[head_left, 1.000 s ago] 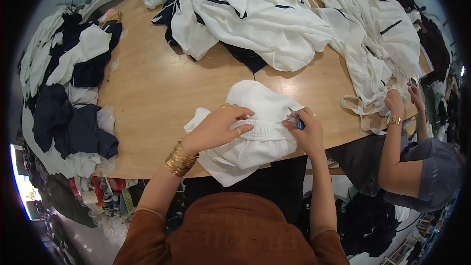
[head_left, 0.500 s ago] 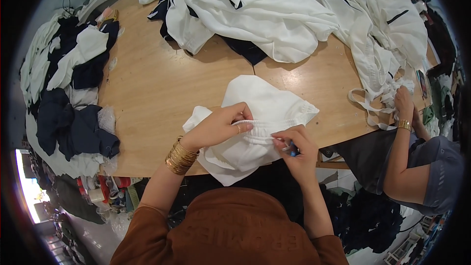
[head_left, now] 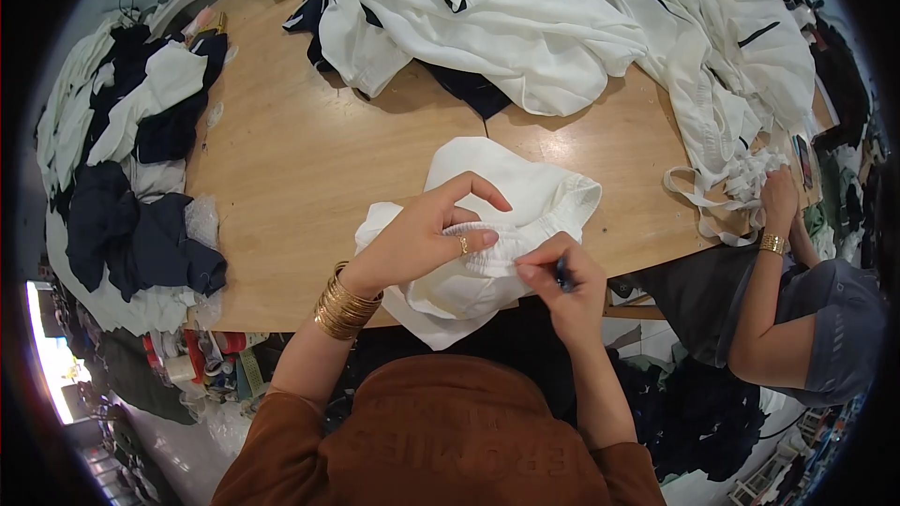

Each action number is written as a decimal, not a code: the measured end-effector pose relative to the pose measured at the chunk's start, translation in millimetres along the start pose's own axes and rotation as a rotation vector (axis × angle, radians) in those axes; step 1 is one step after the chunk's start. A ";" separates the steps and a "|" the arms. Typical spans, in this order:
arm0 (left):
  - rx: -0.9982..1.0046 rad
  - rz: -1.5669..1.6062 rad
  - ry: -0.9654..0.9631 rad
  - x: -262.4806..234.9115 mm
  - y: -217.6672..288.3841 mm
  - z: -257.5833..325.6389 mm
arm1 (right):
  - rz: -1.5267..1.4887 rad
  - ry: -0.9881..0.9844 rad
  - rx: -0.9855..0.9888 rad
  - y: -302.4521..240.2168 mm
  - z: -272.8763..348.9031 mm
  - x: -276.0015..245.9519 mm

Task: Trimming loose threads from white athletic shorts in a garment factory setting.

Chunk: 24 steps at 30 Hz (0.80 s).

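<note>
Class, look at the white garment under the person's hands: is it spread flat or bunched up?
Bunched up. The white garment lies in rumpled folds on the wooden table, its gathered band pinched between the left hand and right hand.

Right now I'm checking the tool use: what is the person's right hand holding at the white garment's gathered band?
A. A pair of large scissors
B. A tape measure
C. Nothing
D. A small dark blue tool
D: the right hand pinches a small dark blue tool against the gathered band of the white garment, while the left hand steadies the band.
</note>
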<state>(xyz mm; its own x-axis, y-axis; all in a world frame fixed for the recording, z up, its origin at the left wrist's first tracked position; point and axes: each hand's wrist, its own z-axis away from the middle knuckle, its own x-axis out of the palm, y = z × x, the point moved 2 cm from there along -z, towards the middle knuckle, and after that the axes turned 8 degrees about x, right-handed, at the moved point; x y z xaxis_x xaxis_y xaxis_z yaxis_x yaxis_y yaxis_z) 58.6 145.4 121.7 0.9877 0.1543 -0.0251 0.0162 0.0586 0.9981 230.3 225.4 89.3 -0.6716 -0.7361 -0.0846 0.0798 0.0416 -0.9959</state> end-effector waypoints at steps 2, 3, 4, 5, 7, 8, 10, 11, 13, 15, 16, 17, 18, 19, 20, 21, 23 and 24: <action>-0.026 -0.019 -0.033 0.3 0.9 1.2 | -0.283 0.032 0.218 2.9 0.8 -4.0; -0.028 -0.016 -0.035 1.1 1.5 1.1 | -0.283 0.034 0.222 1.4 1.7 -4.7; 0.002 -0.050 -0.064 2.1 2.6 0.1 | -0.257 0.035 0.248 1.0 2.7 -5.3; 0.033 -0.083 -0.093 3.4 3.0 -0.6 | -0.232 0.036 0.274 0.2 3.5 -5.9; 0.133 -0.174 -0.151 5.9 1.9 -1.3 | -0.188 0.048 0.237 -7.1 2.1 -3.5; 0.236 -0.266 -0.205 8.0 2.8 -1.4 | -0.143 0.057 0.197 -11.7 1.3 -3.0; 0.195 -0.297 -0.215 9.9 6.0 -3.3 | -0.084 0.038 0.209 -17.5 -0.3 -4.0; 0.153 -0.329 -0.222 10.6 6.6 -4.3 | -0.025 0.016 0.219 -20.3 -1.2 -4.3; 0.089 -0.266 -0.195 9.3 4.1 -5.7 | 0.096 0.029 0.159 -25.8 -4.8 -10.0; 0.024 -0.201 -0.167 6.1 0.5 -6.5 | 0.217 0.042 0.101 -33.1 -5.2 -17.9; 0.002 -0.145 -0.183 3.8 -1.6 -6.1 | 0.324 0.030 0.077 -38.0 -4.4 -21.6; -0.021 -0.089 -0.198 2.3 -3.1 -6.0 | 0.430 0.017 0.053 -39.9 -4.0 -25.0; -0.025 -0.088 -0.195 1.6 -4.0 -6.2 | 0.428 0.012 0.055 -38.0 -3.9 -30.2; -0.031 -0.056 -0.206 1.3 -4.8 -6.1 | 0.520 -0.088 0.050 -35.3 -3.9 -33.5; -0.038 -0.024 -0.216 1.2 -5.7 -5.8 | 0.611 -0.190 0.043 -33.0 -3.9 -33.8; -0.036 -0.021 -0.217 0.7 -6.2 -6.3 | 0.614 -0.189 0.045 -33.6 -4.3 -32.9; -0.064 -0.011 -0.225 0.8 -7.6 -6.6 | 0.866 -0.190 -0.205 -38.4 -3.6 -27.8; -0.066 -0.011 -0.224 1.6 -7.5 -7.2 | 0.865 -0.191 -0.204 -38.0 -4.1 -26.8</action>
<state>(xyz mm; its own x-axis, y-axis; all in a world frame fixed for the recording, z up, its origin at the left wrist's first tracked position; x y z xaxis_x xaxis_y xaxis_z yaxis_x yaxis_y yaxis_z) 59.0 152.3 113.8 0.9975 -0.0695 -0.0158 0.0244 0.1247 0.9919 242.2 246.3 129.3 -0.3028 -0.4912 -0.8167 0.3547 0.7373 -0.5750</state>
